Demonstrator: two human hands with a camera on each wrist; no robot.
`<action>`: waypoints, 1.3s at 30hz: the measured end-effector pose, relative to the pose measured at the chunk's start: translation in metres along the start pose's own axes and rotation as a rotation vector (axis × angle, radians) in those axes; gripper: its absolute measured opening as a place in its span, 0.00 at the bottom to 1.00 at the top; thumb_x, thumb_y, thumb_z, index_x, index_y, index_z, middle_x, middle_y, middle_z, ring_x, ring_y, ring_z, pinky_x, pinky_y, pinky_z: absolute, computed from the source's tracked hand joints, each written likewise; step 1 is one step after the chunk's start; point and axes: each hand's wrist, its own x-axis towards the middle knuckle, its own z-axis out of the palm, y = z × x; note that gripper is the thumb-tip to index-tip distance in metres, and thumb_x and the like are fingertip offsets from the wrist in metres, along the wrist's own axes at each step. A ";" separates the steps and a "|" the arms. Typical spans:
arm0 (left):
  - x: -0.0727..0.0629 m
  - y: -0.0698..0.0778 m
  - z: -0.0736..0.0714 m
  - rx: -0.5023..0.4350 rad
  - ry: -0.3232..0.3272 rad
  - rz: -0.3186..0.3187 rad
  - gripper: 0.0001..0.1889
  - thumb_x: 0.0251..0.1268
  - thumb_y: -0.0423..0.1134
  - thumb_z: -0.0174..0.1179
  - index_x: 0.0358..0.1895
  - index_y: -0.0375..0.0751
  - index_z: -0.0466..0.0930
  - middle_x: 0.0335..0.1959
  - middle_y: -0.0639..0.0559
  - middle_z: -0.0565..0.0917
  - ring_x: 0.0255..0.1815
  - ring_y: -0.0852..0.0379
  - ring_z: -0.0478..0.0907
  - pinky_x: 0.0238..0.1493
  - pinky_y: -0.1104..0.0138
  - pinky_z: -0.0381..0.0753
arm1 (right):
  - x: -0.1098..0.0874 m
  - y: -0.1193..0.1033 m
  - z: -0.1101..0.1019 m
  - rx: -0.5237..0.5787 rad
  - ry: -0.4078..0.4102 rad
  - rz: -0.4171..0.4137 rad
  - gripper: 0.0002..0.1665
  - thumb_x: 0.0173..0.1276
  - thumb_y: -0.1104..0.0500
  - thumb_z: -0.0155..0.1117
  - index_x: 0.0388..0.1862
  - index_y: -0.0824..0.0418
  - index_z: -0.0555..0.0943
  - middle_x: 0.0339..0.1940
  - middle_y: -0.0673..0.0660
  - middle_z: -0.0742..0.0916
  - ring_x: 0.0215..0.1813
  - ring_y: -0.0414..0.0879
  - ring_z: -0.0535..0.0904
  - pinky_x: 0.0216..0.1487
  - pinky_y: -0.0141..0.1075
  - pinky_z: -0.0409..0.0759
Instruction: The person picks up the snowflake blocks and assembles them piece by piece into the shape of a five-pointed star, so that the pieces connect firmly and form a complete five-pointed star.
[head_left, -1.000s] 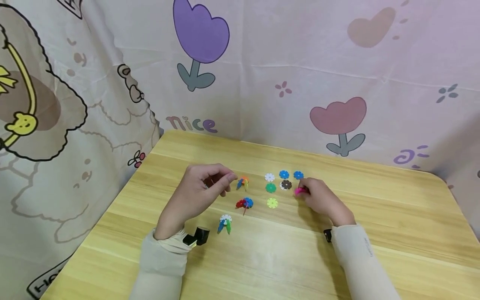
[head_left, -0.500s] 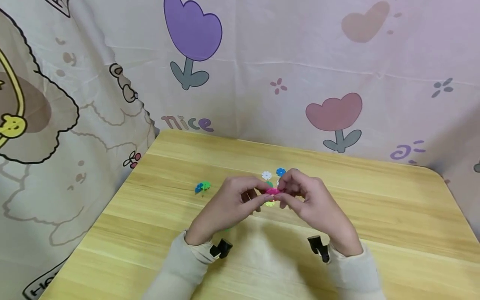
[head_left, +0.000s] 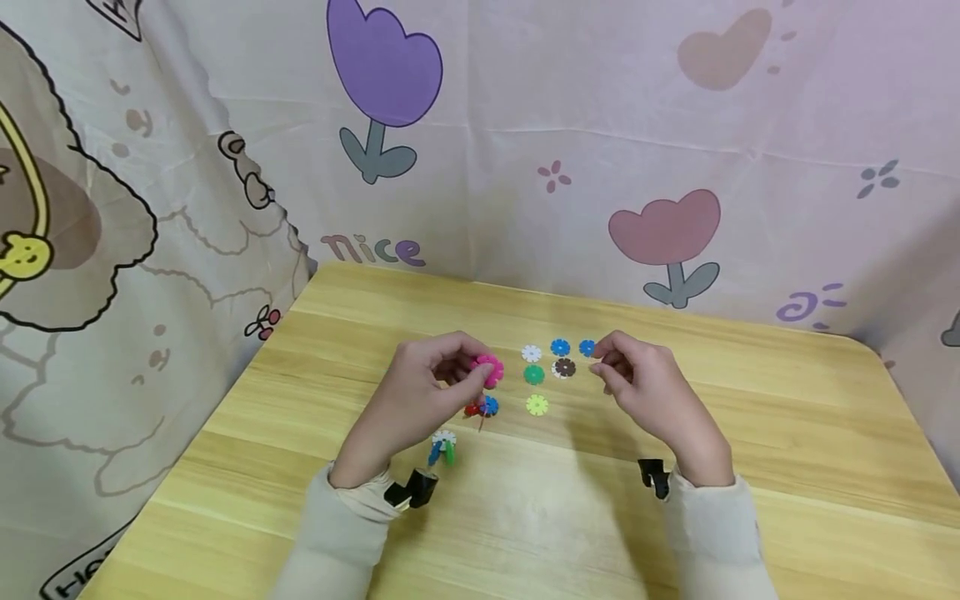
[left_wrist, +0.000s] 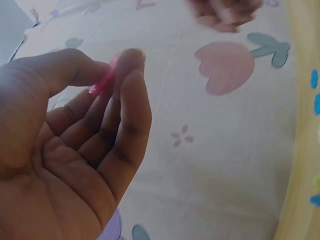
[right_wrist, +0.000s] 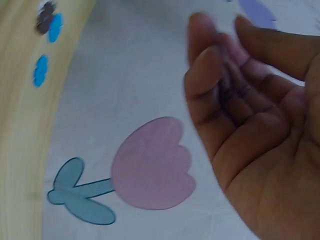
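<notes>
My left hand [head_left: 408, 404] pinches a pink snowflake disc [head_left: 492, 372] between thumb and fingertips, above the table. In the left wrist view the pink disc [left_wrist: 106, 80] shows edge-on, partly hidden by the fingers. My right hand [head_left: 663, 396] is raised to the right of the loose discs, its thumb and fingers loosely bent with nothing between them. Nearest to it lie a blue disc [head_left: 587, 347] and a brown disc [head_left: 566, 367] overlapping a white one. Below the left hand's fingertips sits a joined red and blue disc piece [head_left: 489, 406], partly covered.
Loose white [head_left: 532, 353], blue [head_left: 560, 347], green [head_left: 533, 374] and yellow-green [head_left: 537, 405] discs lie flat on the wooden table [head_left: 540, 517]. A joined white, blue and green piece [head_left: 444, 439] stands near the left wrist. A printed curtain [head_left: 510, 75] hangs behind the table.
The right hand carried the pink disc leftward to the left hand, and both held it. Now the left hand alone has it and has drawn left; the right hand has let go and moved right.
</notes>
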 end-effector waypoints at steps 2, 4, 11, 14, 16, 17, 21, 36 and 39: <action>-0.001 0.000 -0.004 0.030 0.019 0.004 0.03 0.70 0.30 0.67 0.41 0.41 0.87 0.31 0.56 0.87 0.26 0.56 0.83 0.28 0.63 0.86 | 0.003 0.007 0.001 -0.059 -0.040 0.058 0.05 0.70 0.72 0.67 0.42 0.66 0.81 0.27 0.51 0.83 0.25 0.41 0.77 0.28 0.35 0.80; -0.001 0.000 -0.007 0.037 0.023 0.004 0.03 0.70 0.30 0.66 0.41 0.41 0.87 0.31 0.55 0.87 0.26 0.55 0.83 0.29 0.64 0.86 | 0.010 0.015 0.005 -0.114 -0.101 0.097 0.05 0.71 0.70 0.67 0.43 0.67 0.81 0.27 0.53 0.84 0.27 0.44 0.77 0.31 0.38 0.79; -0.002 -0.002 -0.005 0.026 0.015 -0.017 0.04 0.73 0.32 0.65 0.44 0.42 0.88 0.32 0.55 0.86 0.27 0.55 0.81 0.27 0.66 0.83 | 0.047 0.054 0.033 -0.202 -0.353 0.240 0.11 0.71 0.68 0.66 0.51 0.69 0.81 0.38 0.61 0.86 0.36 0.51 0.78 0.40 0.45 0.80; -0.003 -0.002 -0.002 0.019 -0.004 -0.015 0.06 0.74 0.34 0.64 0.48 0.41 0.88 0.30 0.57 0.85 0.25 0.56 0.79 0.26 0.68 0.81 | 0.052 0.063 0.041 -0.203 -0.412 0.290 0.12 0.71 0.66 0.68 0.51 0.66 0.81 0.38 0.59 0.85 0.35 0.50 0.76 0.38 0.42 0.77; -0.002 -0.003 -0.002 0.012 -0.012 -0.014 0.08 0.75 0.35 0.63 0.50 0.40 0.88 0.28 0.55 0.84 0.25 0.56 0.78 0.26 0.68 0.81 | 0.053 0.064 0.045 -0.205 -0.423 0.298 0.11 0.71 0.65 0.69 0.50 0.64 0.81 0.35 0.57 0.84 0.33 0.49 0.74 0.36 0.41 0.75; -0.002 -0.002 -0.002 0.009 -0.015 -0.012 0.09 0.75 0.35 0.63 0.52 0.40 0.88 0.28 0.55 0.84 0.24 0.56 0.78 0.26 0.68 0.81 | 0.055 0.064 0.047 -0.205 -0.429 0.296 0.10 0.72 0.65 0.69 0.50 0.64 0.81 0.34 0.57 0.83 0.32 0.49 0.74 0.35 0.40 0.74; -0.001 -0.002 -0.002 -0.001 -0.024 -0.009 0.12 0.76 0.34 0.62 0.57 0.38 0.87 0.28 0.55 0.84 0.24 0.56 0.77 0.26 0.67 0.81 | 0.060 0.061 0.051 -0.237 -0.432 0.282 0.09 0.72 0.65 0.69 0.48 0.63 0.79 0.35 0.56 0.82 0.33 0.49 0.74 0.37 0.41 0.74; 0.000 -0.003 -0.004 0.007 -0.027 -0.011 0.11 0.73 0.30 0.64 0.56 0.40 0.83 0.31 0.55 0.84 0.27 0.49 0.80 0.29 0.67 0.82 | 0.031 0.037 0.045 -0.145 -0.366 0.166 0.12 0.72 0.67 0.68 0.34 0.60 0.73 0.28 0.53 0.77 0.32 0.47 0.71 0.34 0.39 0.71; 0.001 -0.003 0.000 -0.048 -0.016 -0.022 0.08 0.73 0.31 0.64 0.51 0.39 0.83 0.31 0.54 0.85 0.27 0.50 0.82 0.30 0.64 0.85 | 0.020 0.010 0.036 -0.009 -0.217 0.008 0.11 0.71 0.69 0.69 0.34 0.57 0.76 0.27 0.49 0.79 0.28 0.44 0.71 0.30 0.36 0.72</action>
